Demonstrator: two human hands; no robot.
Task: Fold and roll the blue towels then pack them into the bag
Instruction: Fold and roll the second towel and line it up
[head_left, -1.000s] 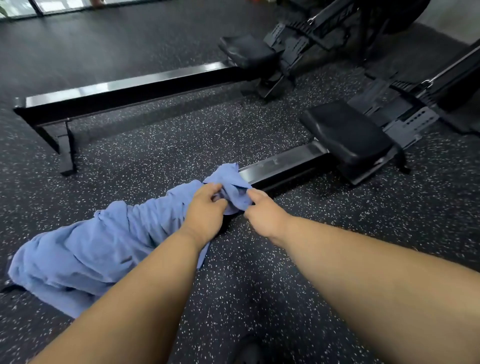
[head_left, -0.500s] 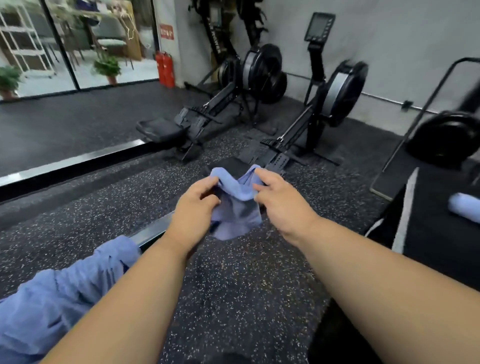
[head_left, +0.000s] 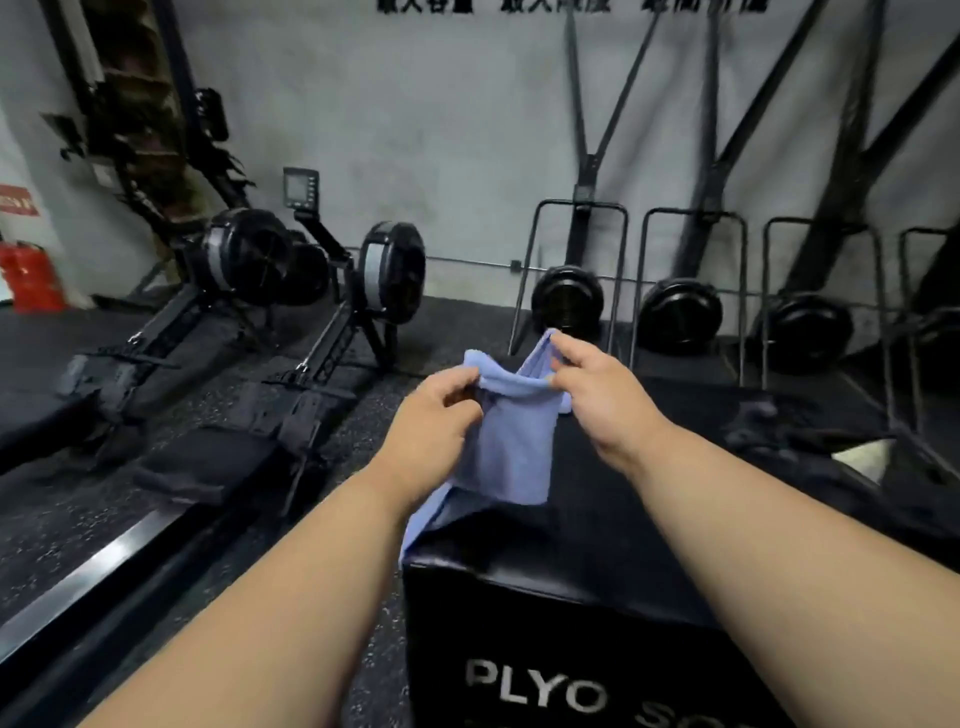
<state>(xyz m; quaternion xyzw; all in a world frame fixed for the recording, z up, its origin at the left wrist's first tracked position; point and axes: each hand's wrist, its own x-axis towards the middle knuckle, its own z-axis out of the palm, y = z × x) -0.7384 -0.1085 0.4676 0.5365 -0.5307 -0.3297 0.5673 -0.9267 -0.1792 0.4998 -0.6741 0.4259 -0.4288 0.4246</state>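
Both hands are raised over the near left corner of a black plyo box (head_left: 571, 597), which bears the lettering "PLYO". The left hand (head_left: 431, 421) has thumb and curled fingers pinched on the top edge of a blue towel (head_left: 511, 447). The right hand (head_left: 597, 395) pinches the same edge at a raised corner. The towel hangs between the hands, its lower part draped across the box's left edge and down that side. Two rowing machines (head_left: 311, 332) stand on the speckled floor to the left; wall racks (head_left: 571, 291) holding black discs stand behind.
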